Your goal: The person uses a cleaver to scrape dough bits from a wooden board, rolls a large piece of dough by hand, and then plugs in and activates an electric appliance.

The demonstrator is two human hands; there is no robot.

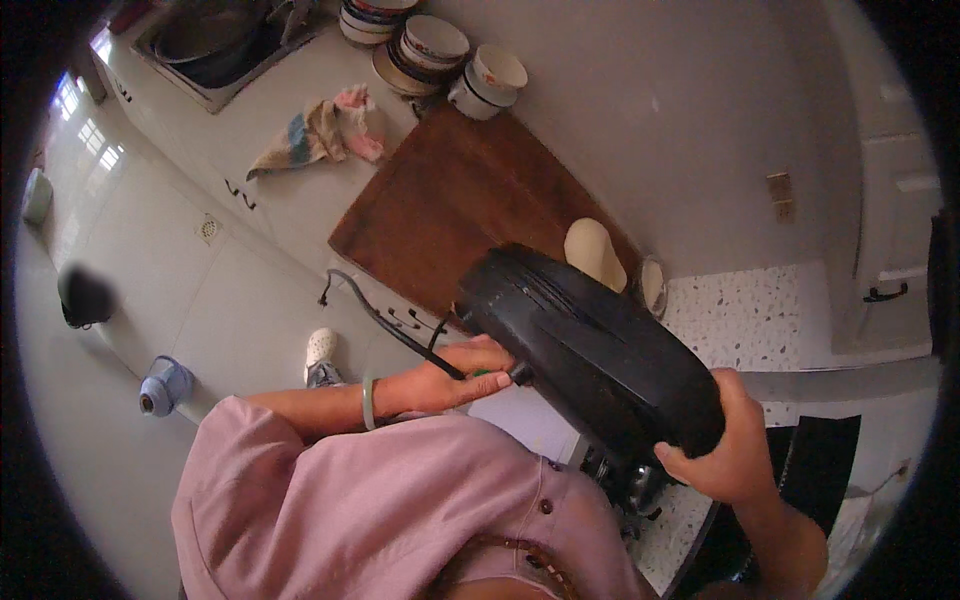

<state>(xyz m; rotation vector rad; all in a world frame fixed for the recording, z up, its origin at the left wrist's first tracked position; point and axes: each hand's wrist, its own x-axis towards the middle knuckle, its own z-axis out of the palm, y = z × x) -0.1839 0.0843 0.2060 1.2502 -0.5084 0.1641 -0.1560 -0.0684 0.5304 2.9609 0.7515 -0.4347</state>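
A bulky black appliance (592, 345) with a rounded casing is held tilted in front of my body, over the near corner of a brown wooden board (450, 195). My right hand (720, 450) grips its rounded right end, thumb on the near side. My left hand (472, 367) supports the left side, near a small black knob; part of its grip is hidden. A black power cord (375, 319) runs past the left hand and hangs to the left. Behind the appliance, a pale, smooth oblong piece (592, 247), perhaps dough, lies on the board.
Stacked bowls (435, 45) and a white enamel mug (480, 94) stand by the wall beyond the board. A crumpled cloth (322, 135) lies on the counter near a sink (214, 94). A small oval dish (652, 285) sits right of the board. A blue container (165, 386) stands on the floor.
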